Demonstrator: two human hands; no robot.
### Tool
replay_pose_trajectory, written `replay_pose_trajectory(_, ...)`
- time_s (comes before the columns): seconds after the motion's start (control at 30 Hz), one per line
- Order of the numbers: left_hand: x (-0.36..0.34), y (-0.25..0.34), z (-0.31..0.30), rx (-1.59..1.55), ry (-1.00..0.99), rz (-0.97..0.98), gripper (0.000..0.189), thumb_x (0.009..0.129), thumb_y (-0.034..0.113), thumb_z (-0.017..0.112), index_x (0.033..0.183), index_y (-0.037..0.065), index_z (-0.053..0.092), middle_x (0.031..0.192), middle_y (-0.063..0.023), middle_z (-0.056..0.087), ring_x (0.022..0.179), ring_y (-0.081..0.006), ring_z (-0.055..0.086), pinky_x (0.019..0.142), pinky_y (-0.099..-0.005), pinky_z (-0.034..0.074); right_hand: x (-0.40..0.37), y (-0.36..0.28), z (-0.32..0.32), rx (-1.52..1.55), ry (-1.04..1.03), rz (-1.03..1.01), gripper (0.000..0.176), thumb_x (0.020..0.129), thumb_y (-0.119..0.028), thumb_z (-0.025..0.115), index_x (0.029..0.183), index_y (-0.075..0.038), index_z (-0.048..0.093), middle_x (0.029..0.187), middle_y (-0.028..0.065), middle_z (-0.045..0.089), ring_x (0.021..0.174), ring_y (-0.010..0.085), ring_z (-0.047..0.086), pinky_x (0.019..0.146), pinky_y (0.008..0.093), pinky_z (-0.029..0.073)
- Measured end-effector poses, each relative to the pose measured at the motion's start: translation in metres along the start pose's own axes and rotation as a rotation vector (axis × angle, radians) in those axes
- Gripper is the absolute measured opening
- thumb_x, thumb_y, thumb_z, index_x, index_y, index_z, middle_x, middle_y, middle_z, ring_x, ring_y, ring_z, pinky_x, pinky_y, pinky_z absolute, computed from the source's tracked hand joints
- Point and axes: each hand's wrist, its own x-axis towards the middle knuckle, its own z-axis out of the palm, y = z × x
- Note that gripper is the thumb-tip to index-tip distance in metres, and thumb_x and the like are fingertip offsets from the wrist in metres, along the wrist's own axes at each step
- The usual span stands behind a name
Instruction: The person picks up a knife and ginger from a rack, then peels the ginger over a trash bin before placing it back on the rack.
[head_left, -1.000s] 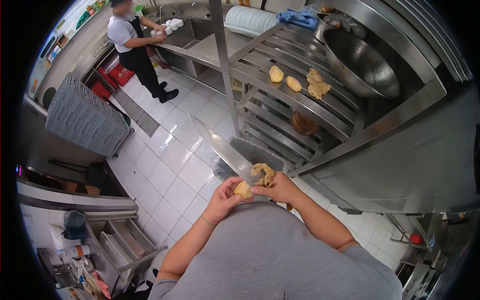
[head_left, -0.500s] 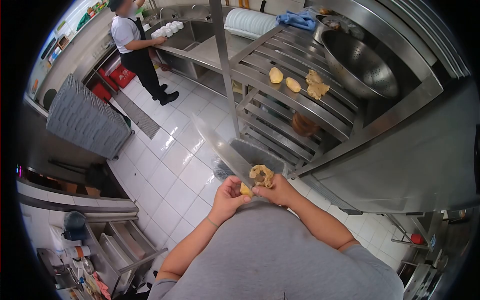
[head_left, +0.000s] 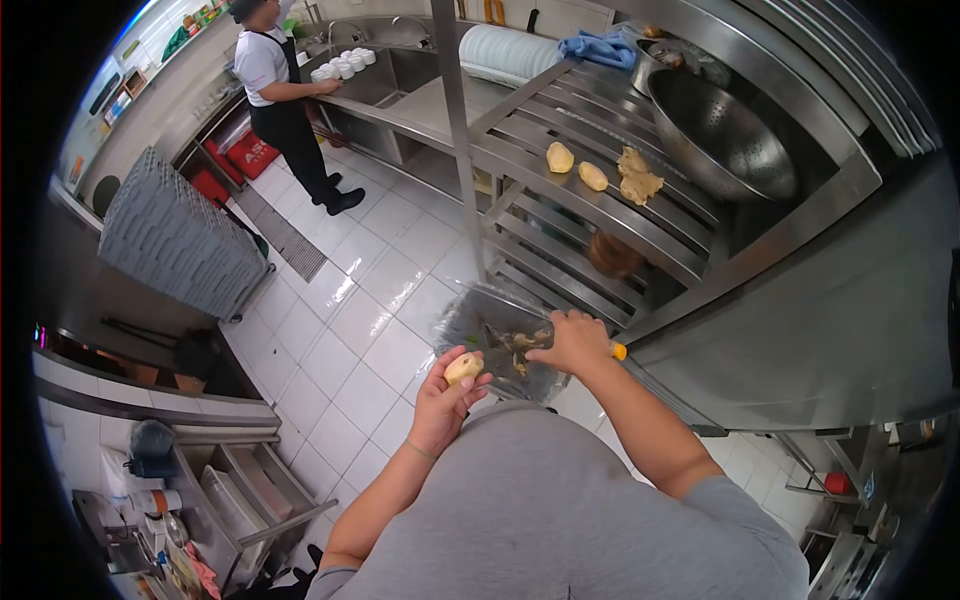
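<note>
My left hand is closed around a peeled potato, pale yellow with a small dark spot, held up near my belly. Over the right side of a bin lined with clear plastic is my right hand, its fingers curled. A yellow-tipped end sticks out behind that hand, apparently the knife's handle. The knife's broad blade cannot be made out. Scraps of peel lie inside the bin, below and between my hands.
On the slatted metal rack are two peeled pieces, a lumpy tan piece and a large colander. A co-worker stands at the sink beside white cups. Stacked grey crates stand left.
My hands have moved apart. The left keeps the potato; the right has moved right over the bin. The curled peel has left my right hand, and the blade no longer shows clearly.
</note>
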Motion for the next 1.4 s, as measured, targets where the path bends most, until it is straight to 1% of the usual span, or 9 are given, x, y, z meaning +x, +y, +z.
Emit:
replay_pose_trajectory(0.3,0.002,-0.001,-0.007,-0.115,0.032,-0.126,0.043,0.111,0.035,0.053,0.144,0.006,0.055,0.132,-0.0091,0.068,0.102,-0.0152,0.066,0.085,-0.0296,0.053,-0.003,-0.007,0.012,0.581,-0.004,0.174,0.08,0.087,-0.076,0.064,0.116,-0.002,0.074,0.105,0.0233,0.076,0.102,0.0394,0.072,0.086,0.0476,0.056)
replay_pose_trajectory(0.43,0.003,-0.002,-0.003,-0.102,0.034,-0.151,0.044,0.111,0.034,0.054,0.142,0.005,0.057,0.122,-0.0055,0.069,0.098,-0.0146,0.065,0.084,-0.0294,0.053,-0.013,-0.013,-0.009,0.528,-0.08,0.176,0.078,0.088,-0.075,0.063,0.117,-0.004,0.075,0.105,0.0223,0.076,0.101,0.0387,0.073,0.086,0.0473,0.056)
replay_pose_trajectory(0.6,0.007,-0.001,-0.001,-0.1,0.03,-0.156,0.047,0.111,0.037,0.053,0.145,0.005,0.054,0.12,-0.0069,0.069,0.093,-0.0145,0.065,0.08,-0.0292,0.054,-0.004,0.005,0.043,0.474,0.198,0.296,0.06,0.088,-0.061,0.072,0.118,-0.009,0.076,0.105,0.0222,0.076,0.1,0.0387,0.073,0.086,0.048,0.056)
replay_pose_trajectory(0.73,0.01,-0.002,-0.001,-0.094,-0.017,-0.154,0.052,0.112,0.04,0.05,0.15,0.004,0.048,0.121,-0.0109,0.069,0.088,-0.0141,0.065,0.077,-0.0285,0.056,-0.008,0.015,0.043,0.62,0.072,0.23,0.053,0.087,-0.053,0.076,0.114,-0.008,0.075,0.104,0.0202,0.076,0.099,0.0391,0.073,0.085,0.0485,0.056)
replay_pose_trajectory(0.83,0.011,-0.001,0.006,-0.024,-0.022,-0.136,0.053,0.113,0.04,0.049,0.152,0.004,0.046,0.122,-0.0116,0.069,0.087,-0.014,0.066,0.077,-0.0284,0.057,-0.011,0.01,0.047,0.571,0.276,0.229,0.047,0.086,-0.048,0.078,0.107,-0.006,0.073,0.102,0.0169,0.077,0.096,0.0383,0.073,0.084,0.0479,0.056)
replay_pose_trajectory(1.0,0.012,-0.002,0.01,0.035,-0.003,-0.137,0.053,0.112,0.037,0.052,0.153,0.004,0.047,0.123,-0.0103,0.069,0.088,-0.0145,0.067,0.079,-0.0292,0.058,-0.017,0.007,0.016,0.666,0.107,0.236,0.056,0.082,-0.046,0.084,0.112,-0.001,0.072,0.101,0.0144,0.078,0.095,0.0361,0.074,0.085,0.0438,0.057)
replay_pose_trajectory(1.2,0.014,-0.002,0.009,-0.006,-0.033,-0.13,0.048,0.11,0.027,0.058,0.15,0.003,0.051,0.125,-0.0089,0.068,0.091,-0.0142,0.067,0.082,-0.03,0.059,-0.028,-0.004,0.031,0.807,0.162,0.168,0.072,0.077,-0.054,0.089,0.117,0.002,0.07,0.105,0.0147,0.079,0.095,0.0275,0.076,0.087,0.039,0.057)
replay_pose_trajectory(1.23,0.013,-0.002,0.012,0.103,-0.029,-0.082,0.048,0.109,0.027,0.06,0.149,0.002,0.051,0.124,-0.0095,0.069,0.092,-0.014,0.068,0.083,-0.0299,0.059,-0.034,-0.01,0.007,0.92,-0.05,0.153,0.073,0.073,-0.057,0.091,0.114,0.001,0.073,0.098,0.0141,0.079,0.091,0.0235,0.075,0.084,0.0369,0.056)
replay_pose_trajectory(1.4,0.012,-0.006,0.014,0.276,-0.068,0.057,0.047,0.105,0.019,0.067,0.146,0.001,0.053,0.121,-0.0073,0.069,0.095,-0.0134,0.068,0.086,-0.0297,0.059,-0.043,-0.024,-0.012,0.986,-0.174,0.066,0.064,0.071,-0.058,0.092,0.097,-0.002,0.078,0.089,0.0113,0.077,0.082,0.021,0.072,0.076,0.0352,0.055)
